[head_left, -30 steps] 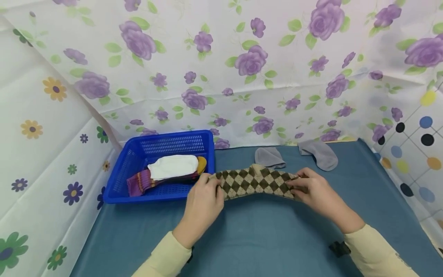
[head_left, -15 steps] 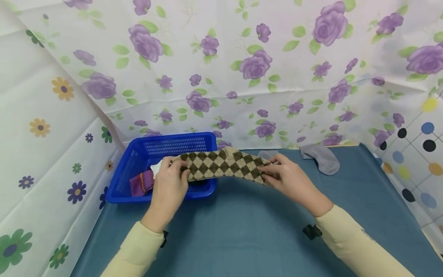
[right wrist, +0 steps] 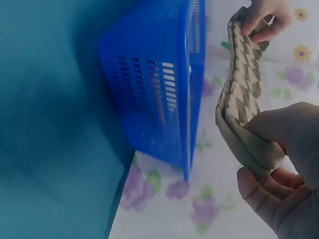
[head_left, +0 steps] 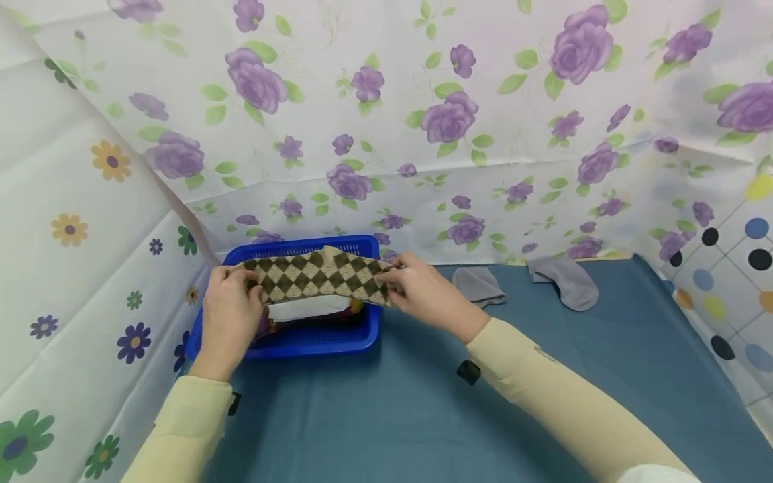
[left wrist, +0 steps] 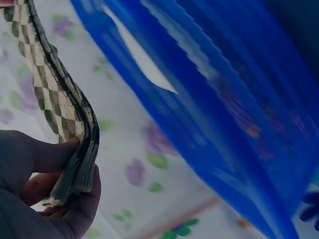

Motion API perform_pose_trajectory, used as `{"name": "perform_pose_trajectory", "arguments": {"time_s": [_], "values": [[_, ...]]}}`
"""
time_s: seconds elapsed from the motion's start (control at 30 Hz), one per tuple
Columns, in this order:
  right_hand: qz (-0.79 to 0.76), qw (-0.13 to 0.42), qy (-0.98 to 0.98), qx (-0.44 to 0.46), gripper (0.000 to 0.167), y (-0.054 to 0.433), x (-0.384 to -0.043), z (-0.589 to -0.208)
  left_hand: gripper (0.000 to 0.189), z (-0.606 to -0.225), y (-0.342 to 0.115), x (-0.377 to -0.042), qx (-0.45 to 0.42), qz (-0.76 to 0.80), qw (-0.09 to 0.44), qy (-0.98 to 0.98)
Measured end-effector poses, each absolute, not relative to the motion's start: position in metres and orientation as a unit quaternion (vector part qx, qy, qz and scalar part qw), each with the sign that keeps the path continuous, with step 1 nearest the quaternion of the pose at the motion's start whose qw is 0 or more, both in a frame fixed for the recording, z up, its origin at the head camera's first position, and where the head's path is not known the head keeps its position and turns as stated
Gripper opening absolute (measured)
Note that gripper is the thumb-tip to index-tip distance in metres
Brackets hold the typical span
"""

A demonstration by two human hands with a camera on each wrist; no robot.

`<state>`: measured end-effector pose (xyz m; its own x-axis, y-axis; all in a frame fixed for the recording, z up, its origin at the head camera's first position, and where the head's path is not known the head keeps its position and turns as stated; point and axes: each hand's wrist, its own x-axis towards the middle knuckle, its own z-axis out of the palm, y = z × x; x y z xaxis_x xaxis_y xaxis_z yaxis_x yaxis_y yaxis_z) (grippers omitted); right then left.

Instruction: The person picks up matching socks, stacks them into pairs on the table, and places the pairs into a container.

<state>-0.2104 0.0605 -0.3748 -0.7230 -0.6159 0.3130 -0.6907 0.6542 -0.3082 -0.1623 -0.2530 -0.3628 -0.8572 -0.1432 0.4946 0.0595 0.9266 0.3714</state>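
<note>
A brown and beige checkered sock (head_left: 314,276) is stretched sideways above the blue basket (head_left: 338,347). My left hand (head_left: 229,315) pinches its left end between thumb and fingers, the ribbed cuff in the left wrist view. At the other end my right hand (head_left: 425,295) pinches the toe part, which the right wrist view shows folded under the thumb. Two or more layers of the sock lie together. Below it in the basket are a white sock (head_left: 311,307) and a purple striped sock (head_left: 264,325), both partly hidden.
Two grey socks, one crumpled (head_left: 477,285) and one bent (head_left: 570,282), lie at the back of the blue-green table (head_left: 362,429), right of the basket. A flowered sheet (head_left: 410,134) hangs behind, with patterned sheets on both sides.
Both hands have carried the checkered sock leftward, from right of the basket to over it. The crumpled grey sock is uncovered again.
</note>
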Motion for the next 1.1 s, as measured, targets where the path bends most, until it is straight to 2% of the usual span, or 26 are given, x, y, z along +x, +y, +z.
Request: {"name": "perform_pose_trajectory", "arguments": {"time_s": [0.17,0.37,0.77,0.83,0.93,1.1], "values": [[0.203,0.07,-0.902,0.376,0.03,0.03,-0.225,-0.379,0.016,-0.367,-0.282,-0.172,0.035,-0.165,0.225,-0.96],[0.181,0.045,-0.907,0.377,0.022,-0.002,-0.244,-0.386,0.017,-0.372,-0.311,-0.187,0.04,-0.134,0.182,-0.973],[0.099,-0.047,-0.926,0.361,0.029,-0.037,-0.26,-0.409,0.013,-0.391,-0.338,-0.201,0.063,-0.122,0.033,-0.99],[0.085,-0.042,-0.927,0.362,0.027,-0.038,-0.261,-0.412,0.014,-0.391,-0.34,-0.203,0.06,-0.119,0.017,-0.991],[0.055,0.006,-0.925,0.376,0.022,-0.04,-0.263,-0.416,0.014,-0.392,-0.34,-0.205,0.055,-0.111,-0.001,-0.992],[0.035,0.076,-0.908,0.411,0.019,-0.043,-0.264,-0.418,0.008,-0.397,-0.336,-0.202,0.029,-0.07,0.031,-0.997]]}}
